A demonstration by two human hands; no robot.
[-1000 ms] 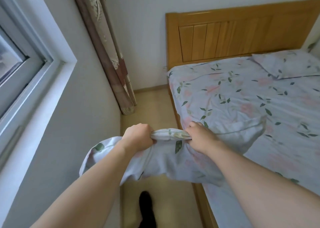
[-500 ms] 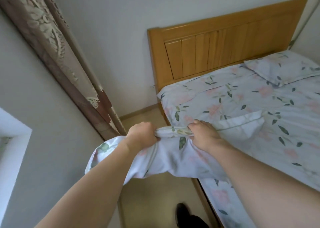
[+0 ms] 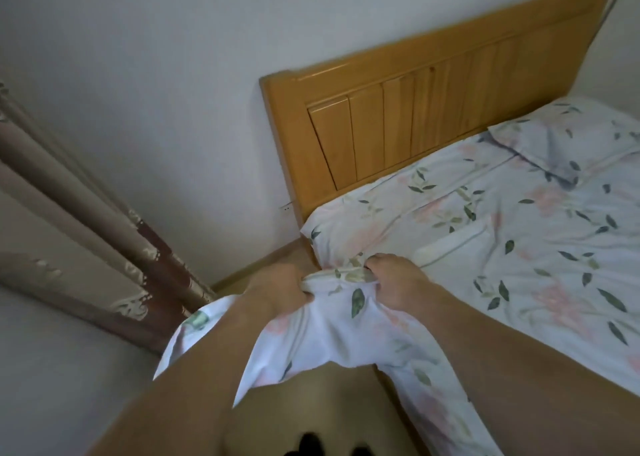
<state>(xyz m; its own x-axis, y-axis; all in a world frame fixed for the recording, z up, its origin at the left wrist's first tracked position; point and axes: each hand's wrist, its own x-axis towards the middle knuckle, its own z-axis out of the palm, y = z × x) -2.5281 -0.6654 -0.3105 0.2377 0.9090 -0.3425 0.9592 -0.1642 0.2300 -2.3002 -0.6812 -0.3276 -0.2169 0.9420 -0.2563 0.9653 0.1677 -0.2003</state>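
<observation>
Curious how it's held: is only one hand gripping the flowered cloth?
No, the left hand and right hand both grip the flowered cloth at its bunched edge.

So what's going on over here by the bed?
A person beside the bed grips the bunched edge of a floral cloth with both hands, the left hand and right hand close together near the bed's corner. The rest of the cloth hangs down past the bed's side. A matching pillow lies by the wooden headboard.
</observation>
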